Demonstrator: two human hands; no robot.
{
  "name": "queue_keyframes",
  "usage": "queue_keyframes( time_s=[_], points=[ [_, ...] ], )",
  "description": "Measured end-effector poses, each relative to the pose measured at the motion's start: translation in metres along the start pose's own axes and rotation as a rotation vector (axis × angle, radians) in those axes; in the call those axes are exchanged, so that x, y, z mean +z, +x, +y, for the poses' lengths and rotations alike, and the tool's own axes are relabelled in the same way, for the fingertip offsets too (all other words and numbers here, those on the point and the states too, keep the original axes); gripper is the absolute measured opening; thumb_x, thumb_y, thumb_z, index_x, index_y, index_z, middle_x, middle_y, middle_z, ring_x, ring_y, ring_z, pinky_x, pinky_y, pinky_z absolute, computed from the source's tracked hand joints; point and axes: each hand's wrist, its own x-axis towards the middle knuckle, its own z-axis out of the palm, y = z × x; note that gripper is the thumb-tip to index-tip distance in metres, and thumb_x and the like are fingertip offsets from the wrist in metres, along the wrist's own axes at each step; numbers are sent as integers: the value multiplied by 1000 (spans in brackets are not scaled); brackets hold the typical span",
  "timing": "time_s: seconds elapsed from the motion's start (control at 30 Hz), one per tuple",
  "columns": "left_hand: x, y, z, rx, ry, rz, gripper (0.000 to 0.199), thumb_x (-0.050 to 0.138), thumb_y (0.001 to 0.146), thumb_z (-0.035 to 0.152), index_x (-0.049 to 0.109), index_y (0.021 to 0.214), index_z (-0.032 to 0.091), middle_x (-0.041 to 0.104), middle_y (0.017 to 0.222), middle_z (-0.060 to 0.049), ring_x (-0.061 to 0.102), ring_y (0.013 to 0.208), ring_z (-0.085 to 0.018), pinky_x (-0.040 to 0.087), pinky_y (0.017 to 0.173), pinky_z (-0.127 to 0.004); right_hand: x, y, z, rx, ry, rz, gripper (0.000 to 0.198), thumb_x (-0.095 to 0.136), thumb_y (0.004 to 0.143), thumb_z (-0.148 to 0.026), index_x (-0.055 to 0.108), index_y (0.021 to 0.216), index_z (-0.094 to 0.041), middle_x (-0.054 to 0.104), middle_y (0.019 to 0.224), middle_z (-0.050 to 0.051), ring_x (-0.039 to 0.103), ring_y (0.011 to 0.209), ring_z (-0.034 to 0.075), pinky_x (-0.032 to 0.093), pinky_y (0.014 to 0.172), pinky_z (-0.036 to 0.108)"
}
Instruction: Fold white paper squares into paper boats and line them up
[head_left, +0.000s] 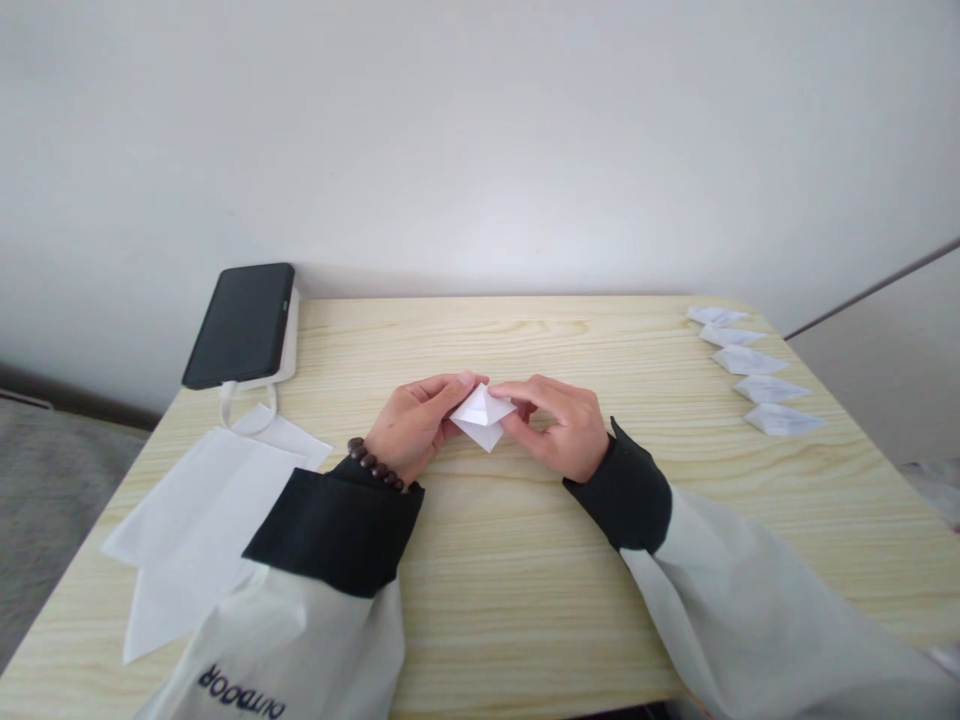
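Between my two hands, above the middle of the table, is a small folded white paper (482,412) with creased, diamond-like facets. My left hand (420,420) pinches its left corner, thumb on top and the other fingers partly hidden behind. On the right side, my right hand (559,422) grips the paper's edge between thumb and fingers. A beaded bracelet (375,464) circles my left wrist.
A black phone (241,322) rests on a white block (291,340) at the back left, with a white cable (227,405). White paper sheets (202,520) lie at the left. Several folded paper pieces (772,388) line the right side of the wooden table (495,600), which meets a wall.
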Motion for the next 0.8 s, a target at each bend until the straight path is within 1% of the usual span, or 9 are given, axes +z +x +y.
queue_keyframes(
  time_s=[0.07, 0.17, 0.27, 0.37, 0.43, 0.53, 0.57, 0.63, 0.8],
  points=[
    [0, 0, -1, 3, 32, -34, 31, 71, 70, 39, 71, 84, 11, 70, 83, -8, 63, 78, -17, 50, 70, -26, 0, 0, 0, 37, -60, 40, 8, 58, 80, -19, 65, 80, -17, 61, 60, -1, 53, 52, 8, 43, 55, 18],
    [-1, -1, -1, 16, 89, -76, 35, 69, 71, 40, 69, 92, 12, 70, 89, -9, 63, 82, -19, 51, 73, -29, 1, 1, -2, 101, -110, 71, 10, 59, 80, -21, 63, 71, -17, 58, 55, -3, 49, 48, 7, 39, 49, 18],
    [-3, -1, -2, 53, 125, -147, 40, 67, 73, 42, 67, 101, 13, 68, 99, -11, 62, 86, -20, 51, 76, -33, 2, 1, -3, 175, -97, 64, 7, 59, 79, -20, 65, 75, -18, 56, 54, -4, 48, 46, 6, 39, 49, 17],
    [-5, 0, -4, 112, 216, -207, 40, 73, 68, 34, 65, 103, 15, 64, 111, -10, 61, 94, -22, 49, 83, -35, 2, 0, -3, 232, -57, 55, 9, 59, 77, -19, 67, 83, -17, 56, 54, -5, 48, 46, 6, 40, 49, 17],
    [-7, 2, -5, 142, 274, -203, 39, 75, 65, 25, 65, 101, 17, 64, 112, -8, 60, 97, -21, 47, 86, -34, 3, 0, -3, 264, -21, 61, 13, 58, 76, -17, 67, 85, -18, 55, 53, -5, 48, 46, 6, 40, 50, 17],
    [-8, 3, -7, 153, 287, -165, 35, 73, 65, 21, 65, 99, 17, 65, 108, -6, 60, 96, -21, 46, 86, -33, 3, 0, -2, 302, 44, 71, 18, 57, 74, -14, 67, 88, -19, 51, 51, -7, 46, 45, 6, 41, 50, 17],
    [-8, 3, -7, 149, 278, -154, 35, 72, 65, 20, 65, 99, 17, 65, 107, -6, 60, 95, -20, 46, 86, -33, 3, 0, -2, 297, 61, 73, 19, 56, 73, -13, 67, 89, -19, 51, 51, -7, 46, 45, 6, 41, 50, 17],
    [-8, 3, -7, 119, 241, -147, 35, 72, 64, 19, 65, 98, 16, 66, 105, -7, 61, 92, -20, 46, 85, -33, 3, 0, -2, 240, 74, 68, 20, 56, 74, -11, 67, 89, -19, 54, 55, -5, 47, 47, 6, 42, 52, 18],
    [-6, 0, -4, -5, 35, -151, 32, 69, 64, 14, 68, 96, 16, 69, 94, -5, 62, 85, -17, 47, 81, -30, 0, 1, 0, 10, 76, 17, 21, 52, 80, -11, 68, 91, -20, 59, 65, 0, 52, 56, 9, 44, 56, 21]
  ],
)
